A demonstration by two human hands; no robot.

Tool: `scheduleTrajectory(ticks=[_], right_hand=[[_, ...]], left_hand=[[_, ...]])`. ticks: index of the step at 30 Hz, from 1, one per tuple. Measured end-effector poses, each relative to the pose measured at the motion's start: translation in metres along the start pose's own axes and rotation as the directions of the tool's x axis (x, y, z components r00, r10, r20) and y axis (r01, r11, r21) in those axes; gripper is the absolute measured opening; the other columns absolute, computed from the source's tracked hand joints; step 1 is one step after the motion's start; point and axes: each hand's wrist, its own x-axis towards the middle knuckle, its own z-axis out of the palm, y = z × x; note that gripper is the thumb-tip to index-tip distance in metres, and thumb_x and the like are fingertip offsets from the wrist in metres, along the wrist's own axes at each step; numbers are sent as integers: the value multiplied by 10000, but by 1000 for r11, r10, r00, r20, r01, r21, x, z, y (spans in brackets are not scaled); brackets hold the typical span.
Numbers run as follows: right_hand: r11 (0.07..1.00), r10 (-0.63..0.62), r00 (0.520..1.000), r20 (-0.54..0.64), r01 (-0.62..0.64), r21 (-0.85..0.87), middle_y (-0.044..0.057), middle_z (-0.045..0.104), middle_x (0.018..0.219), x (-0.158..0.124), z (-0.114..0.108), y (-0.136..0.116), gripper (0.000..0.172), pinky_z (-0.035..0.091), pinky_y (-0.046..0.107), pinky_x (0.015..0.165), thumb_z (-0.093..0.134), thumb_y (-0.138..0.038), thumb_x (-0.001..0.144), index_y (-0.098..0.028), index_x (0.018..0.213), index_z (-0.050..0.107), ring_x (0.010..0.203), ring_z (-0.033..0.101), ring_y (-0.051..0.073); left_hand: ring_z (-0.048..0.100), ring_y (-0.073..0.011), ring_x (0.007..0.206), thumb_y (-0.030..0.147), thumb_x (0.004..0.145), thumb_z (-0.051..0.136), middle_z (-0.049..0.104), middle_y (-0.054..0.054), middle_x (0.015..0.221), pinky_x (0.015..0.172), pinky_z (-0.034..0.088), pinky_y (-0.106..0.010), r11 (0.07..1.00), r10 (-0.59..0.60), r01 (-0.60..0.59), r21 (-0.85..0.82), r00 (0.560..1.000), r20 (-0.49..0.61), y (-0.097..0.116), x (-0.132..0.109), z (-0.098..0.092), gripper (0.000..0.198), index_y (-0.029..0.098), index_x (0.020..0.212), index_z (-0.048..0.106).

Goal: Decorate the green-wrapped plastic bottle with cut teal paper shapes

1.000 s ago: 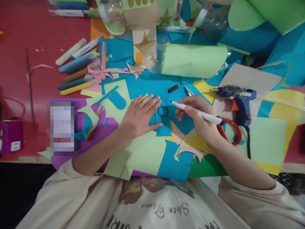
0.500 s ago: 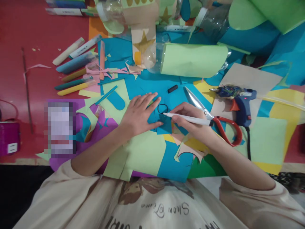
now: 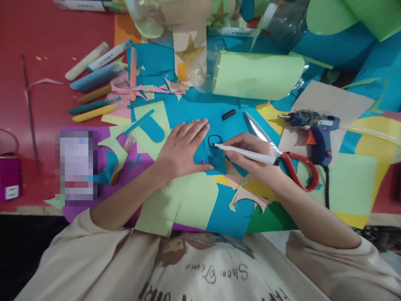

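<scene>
My right hand (image 3: pixel 250 152) grips a white marker (image 3: pixel 247 154), its tip down at a small black rounded outline (image 3: pixel 214 141) on a piece of blue paper (image 3: pixel 216 163). My left hand (image 3: pixel 184 148) lies flat with fingers spread, pressing on the paper just left of the outline. Beyond the hands lies a black marker cap (image 3: pixel 228 114). Close to my right hand rest scissors (image 3: pixel 283 154) with red handles, their blades pointing away and to the left.
A blue glue gun (image 3: pixel 321 133) lies on the right, its cord running toward me. A plastic bottle wrapped in green paper (image 3: pixel 260 75) lies at the back. Several markers (image 3: pixel 94 83) sit at the left, near a blurred phone (image 3: pixel 78 165). Paper scraps (image 3: pixel 150 89) are scattered about.
The black outline, with a gap at its lower part before, is now a closed loop. The marker tip has moved slightly up. My left hand stays nearly in place; the view has shifted slightly.
</scene>
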Motion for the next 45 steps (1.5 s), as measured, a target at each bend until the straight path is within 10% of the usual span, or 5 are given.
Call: scheduleTrajectory(ticks=[45], right_hand=[[985,6,995,95,11,-173,11,680,698,-2,6,0,169,380,220,457,602,-332,894,-184,881,681,541,555,101]], left_hand=[[330,-351,1448,685,799,579,358,-187,1563,1202,208,-472,998,45,-42,48,997,-55,1,-2,2,984,83,1523,293]])
